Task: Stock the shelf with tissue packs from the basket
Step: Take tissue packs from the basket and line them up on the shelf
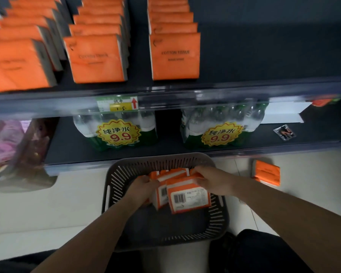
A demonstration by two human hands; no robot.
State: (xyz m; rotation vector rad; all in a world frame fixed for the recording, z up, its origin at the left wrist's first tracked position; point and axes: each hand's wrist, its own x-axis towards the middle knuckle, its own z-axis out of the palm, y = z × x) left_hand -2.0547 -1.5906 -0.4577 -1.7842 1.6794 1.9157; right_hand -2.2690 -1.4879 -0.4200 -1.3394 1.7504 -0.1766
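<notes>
Left hand (144, 184) and right hand (211, 181) grip packs (187, 196) between them in the basket (114, 186). Ahead: water bottles (116, 133), stocked shelf (264, 46). Stray pack (267, 172) lies rightward. Fingertips hidden.

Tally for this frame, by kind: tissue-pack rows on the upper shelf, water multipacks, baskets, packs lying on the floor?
tissue-pack rows on the upper shelf: 3
water multipacks: 2
basket: 1
tissue pack on the floor: 1
tissue packs in the basket: too bunched to count
total counted: 7
</notes>
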